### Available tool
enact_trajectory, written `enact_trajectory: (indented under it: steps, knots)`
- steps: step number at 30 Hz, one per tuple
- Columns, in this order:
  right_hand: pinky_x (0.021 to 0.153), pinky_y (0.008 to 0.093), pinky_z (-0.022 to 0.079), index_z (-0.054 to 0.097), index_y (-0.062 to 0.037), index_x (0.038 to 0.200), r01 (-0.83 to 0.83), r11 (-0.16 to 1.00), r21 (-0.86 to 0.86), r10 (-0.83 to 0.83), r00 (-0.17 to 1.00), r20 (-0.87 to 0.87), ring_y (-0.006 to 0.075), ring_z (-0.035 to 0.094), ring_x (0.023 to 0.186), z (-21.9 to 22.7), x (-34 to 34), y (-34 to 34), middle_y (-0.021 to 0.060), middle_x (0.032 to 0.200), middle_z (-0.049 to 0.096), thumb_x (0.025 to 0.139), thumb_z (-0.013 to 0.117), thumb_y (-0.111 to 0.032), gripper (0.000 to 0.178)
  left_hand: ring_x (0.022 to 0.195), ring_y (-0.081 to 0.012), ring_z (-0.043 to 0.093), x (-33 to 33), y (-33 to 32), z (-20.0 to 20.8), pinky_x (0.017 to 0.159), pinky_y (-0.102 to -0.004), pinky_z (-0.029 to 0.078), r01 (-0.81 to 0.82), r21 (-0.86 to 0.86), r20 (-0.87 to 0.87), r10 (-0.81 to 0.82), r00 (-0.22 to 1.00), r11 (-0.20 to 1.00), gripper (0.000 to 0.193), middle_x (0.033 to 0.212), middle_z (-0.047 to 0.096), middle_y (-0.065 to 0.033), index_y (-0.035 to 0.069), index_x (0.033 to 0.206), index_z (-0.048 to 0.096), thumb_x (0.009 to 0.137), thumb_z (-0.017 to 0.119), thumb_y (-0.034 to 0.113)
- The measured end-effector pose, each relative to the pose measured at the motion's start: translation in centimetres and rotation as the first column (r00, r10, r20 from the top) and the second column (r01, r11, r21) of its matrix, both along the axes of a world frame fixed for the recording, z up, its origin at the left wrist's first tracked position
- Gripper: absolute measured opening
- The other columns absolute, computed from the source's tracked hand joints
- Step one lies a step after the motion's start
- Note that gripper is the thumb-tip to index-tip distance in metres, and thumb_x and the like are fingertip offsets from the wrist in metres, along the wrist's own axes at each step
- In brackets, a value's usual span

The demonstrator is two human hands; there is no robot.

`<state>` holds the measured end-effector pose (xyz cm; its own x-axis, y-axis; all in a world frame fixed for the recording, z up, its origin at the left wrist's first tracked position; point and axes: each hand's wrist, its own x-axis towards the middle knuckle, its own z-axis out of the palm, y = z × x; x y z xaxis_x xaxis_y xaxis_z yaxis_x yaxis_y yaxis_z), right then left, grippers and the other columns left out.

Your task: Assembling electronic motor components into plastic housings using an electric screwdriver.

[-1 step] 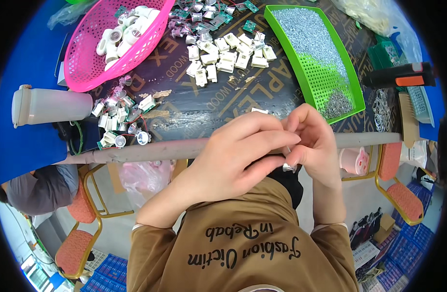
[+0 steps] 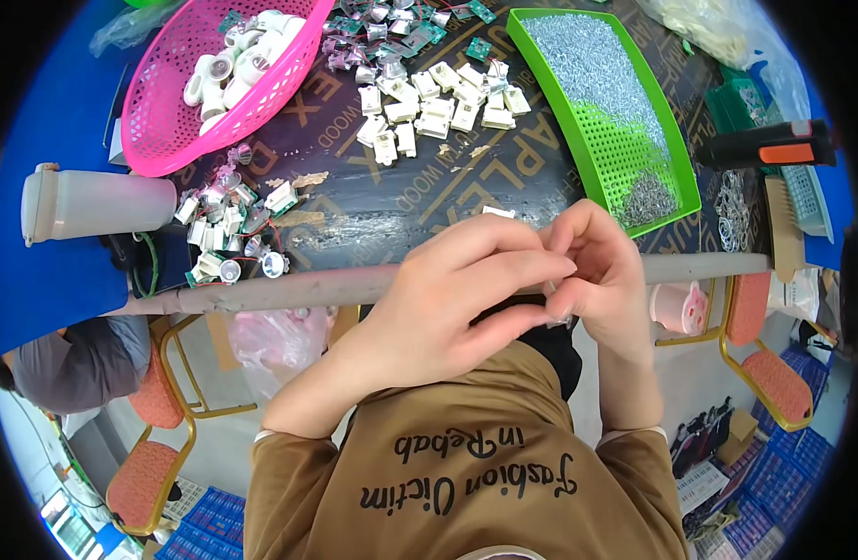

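Observation:
Both hands meet just over the table's front edge, fingertips close together. My left hand (image 2: 476, 289) comes in from the left with its fingers bent to a pinch. My right hand (image 2: 602, 266) is closed too, thumb against curled fingers. Between them is a small shiny part (image 2: 560, 322), of which a silvery, clear-looking end shows below my right thumb; the fingers cover the rest, so its kind is unclear. Just beyond my left fingers lies a single white plastic piece (image 2: 499, 213) on the table.
White plastic housings (image 2: 434, 107) lie piled mid-table. Wired reflector lamps (image 2: 233, 229) sit at left, below a pink basket (image 2: 144, 121) of white parts. A green tray (image 2: 686, 187) holds small metal pieces. A grey cup (image 2: 102, 205) lies left; a black-and-orange tool (image 2: 765, 145) lies right.
The shiny part between my fingers has turned slightly, and less of its silvery end shows. My hands have hardly moved.

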<state>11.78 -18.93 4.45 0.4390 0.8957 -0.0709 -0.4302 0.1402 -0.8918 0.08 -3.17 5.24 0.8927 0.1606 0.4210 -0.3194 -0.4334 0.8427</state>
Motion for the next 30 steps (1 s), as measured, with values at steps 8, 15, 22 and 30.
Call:
enact_trajectory:
  steps: [8,15,22,30]
  knots:
    - [0.062,0.0189,0.043,0.064,-0.0005,0.111,0.040,0.989,-0.139,-0.015,0.984,0.176,0.0037,0.052,0.071,1.0,-0.6,0.3,0.0009,0.092,0.062,0.077,0.075,0.005,0.037,0.082,-0.0181,0.066,-0.8,1.3,-0.9,0.070,-0.0283,0.053,-0.017,-0.201,0.013,0.020,1.000,0.980,0.019,0.091,0.069,-0.0117,0.001,0.087,0.070,0.070,0.077,-0.005]
    - [0.056,0.0203,0.040,0.066,-0.0010,0.109,-0.035,0.971,-0.235,0.129,0.907,0.400,0.0037,0.052,0.063,2.3,1.2,0.3,-0.0039,0.076,0.060,0.080,0.075,0.001,0.031,0.091,-0.0175,0.064,-1.0,2.0,-1.9,0.079,-0.0289,0.053,0.035,-0.275,0.010,-0.033,0.999,0.961,0.025,0.106,0.063,-0.0153,-0.001,0.096,0.067,0.072,0.073,-0.008]
    - [0.053,0.0313,0.047,0.068,-0.0053,0.105,0.281,0.951,-0.133,0.069,0.228,0.971,0.0234,0.059,0.061,1.9,1.7,1.0,0.0081,0.080,0.061,0.080,0.075,-0.007,0.026,0.097,-0.0192,0.060,0.5,2.9,-1.9,0.083,-0.0299,0.050,-0.070,-0.067,-0.242,0.051,0.969,0.995,0.052,0.113,0.060,-0.0092,0.000,0.116,0.063,0.069,0.084,0.009]
    - [0.060,0.0362,0.052,0.066,-0.0035,0.104,0.375,0.917,-0.134,0.067,0.186,0.980,0.0274,0.064,0.070,-1.7,0.5,1.4,0.0100,0.094,0.060,0.082,0.074,-0.008,0.024,0.095,-0.0327,0.055,1.9,1.9,-4.1,0.082,-0.0406,0.046,-0.182,0.329,-0.203,0.257,0.945,0.927,0.029,0.097,0.056,-0.0112,0.004,0.097,0.062,0.072,0.075,0.008]
